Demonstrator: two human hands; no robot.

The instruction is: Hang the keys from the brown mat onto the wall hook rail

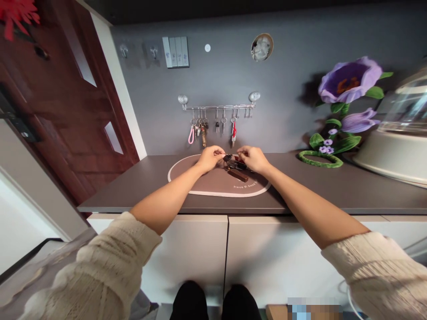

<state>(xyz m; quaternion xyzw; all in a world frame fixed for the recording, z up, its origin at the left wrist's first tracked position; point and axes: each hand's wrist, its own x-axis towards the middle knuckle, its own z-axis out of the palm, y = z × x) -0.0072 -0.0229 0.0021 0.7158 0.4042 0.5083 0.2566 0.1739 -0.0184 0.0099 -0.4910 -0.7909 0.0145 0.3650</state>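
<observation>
My left hand [211, 158] is closed in a pinch on a small black-headed key [227, 158], just above a brown oval mat [210, 183]. Opposite it, my right hand [254, 159] has thumb and fingertips drawn together; whatever they hold is too small to make out. Between and below the hands lies a bunch of dark keys [236, 164], partly hidden by the right fingers. A brown bar-shaped key fob [238, 174] rests on the mat in front of the bunch.
Behind my hands, a clear hook rail [218, 107] on the grey wall carries several keys, a pink loop [191, 135] and a red-and-white tag [233, 132]. To the right stand a purple fabric flower [350, 84] and a white dome-like object [393, 151]. The counter's front edge [200, 210] is nearest me.
</observation>
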